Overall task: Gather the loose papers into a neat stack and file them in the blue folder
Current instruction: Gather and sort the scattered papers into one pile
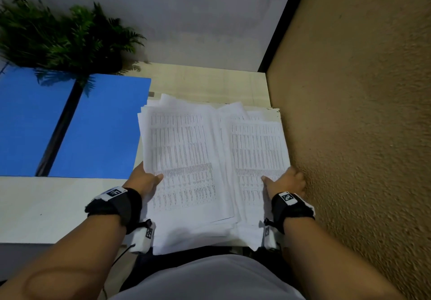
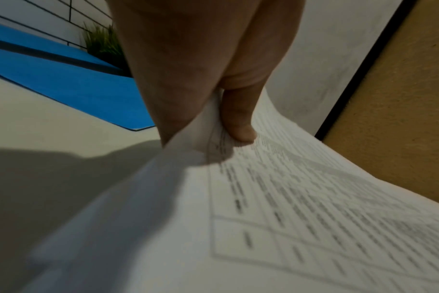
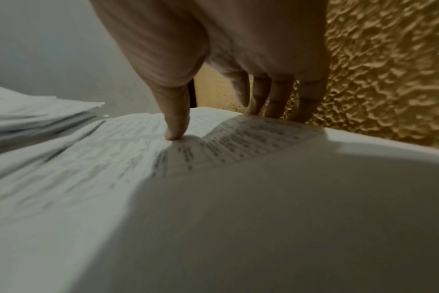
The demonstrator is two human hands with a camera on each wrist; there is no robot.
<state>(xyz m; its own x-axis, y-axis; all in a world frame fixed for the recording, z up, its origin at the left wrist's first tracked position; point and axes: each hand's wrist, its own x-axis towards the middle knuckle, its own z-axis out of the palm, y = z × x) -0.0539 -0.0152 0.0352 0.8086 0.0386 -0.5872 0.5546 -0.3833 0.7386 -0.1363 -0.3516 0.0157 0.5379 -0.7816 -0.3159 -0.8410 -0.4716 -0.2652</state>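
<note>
Fingers of both hands clamp the same sheaf, thumbs on top, other fingers underneath or past the edge.

Far left: open blue plastic folder (image 1: pixel 98 127) lies flat on the pale desk (image 1: pixel 46 206), black spine strip down its middle, green fern plant (image 1: pixel 58 38) at its far edge. Folder sits just beside the papers, not touching the hands.

Left hand (image 1: pixel 144 180): thumb (image 2: pixel 238 119) presses on the printed top sheet at the sheaf's left edge; remaining fingers go under the paper, hidden. In the left wrist view the sheet edge curls up between thumb and palm, so it's a pinch.

Middle: untidy pile of white printed paper sheets (image 1: pixel 198 155), table-style print, edges fanned and misaligned, two overlapping groups side by side. Near end overhangs the desk edge toward the person's lap.

Right hand (image 1: pixel 286 183): thumb (image 3: pixel 176 123) tip down on the top sheet near the right edge; four fingers (image 3: pixel 278 95) close together, curling over the sheaf's right edge, tips hidden behind it. Knuckles sit just beside the textured tan wall (image 1: pixel 361 113); can't tell whether they touch.
</note>
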